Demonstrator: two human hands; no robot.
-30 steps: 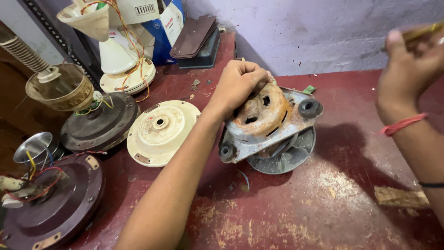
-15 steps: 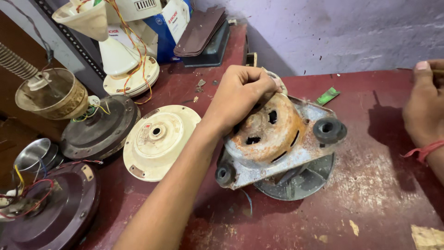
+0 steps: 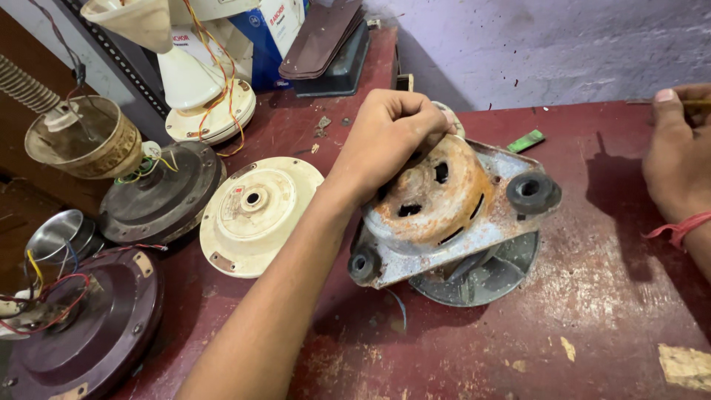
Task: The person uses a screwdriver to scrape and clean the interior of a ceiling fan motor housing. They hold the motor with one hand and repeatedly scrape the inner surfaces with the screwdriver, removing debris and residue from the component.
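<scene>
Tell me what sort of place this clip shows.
Probably a small fan and motor repair workshop. The left hand grips a rusty motor on a worn red workbench; beside it lie a cream ceiling-fan housing and a dark one with loose wires.

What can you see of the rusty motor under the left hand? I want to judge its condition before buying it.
The rusty motor has a domed metal housing, orange with rust, with dark slots cut in it. It sits on a grey, paint-worn bracket with black rubber bushings at two corners, over a grey fan-like disc. It lies tilted on the red table. The left hand grips its top; the right hand is apart from it.
</scene>
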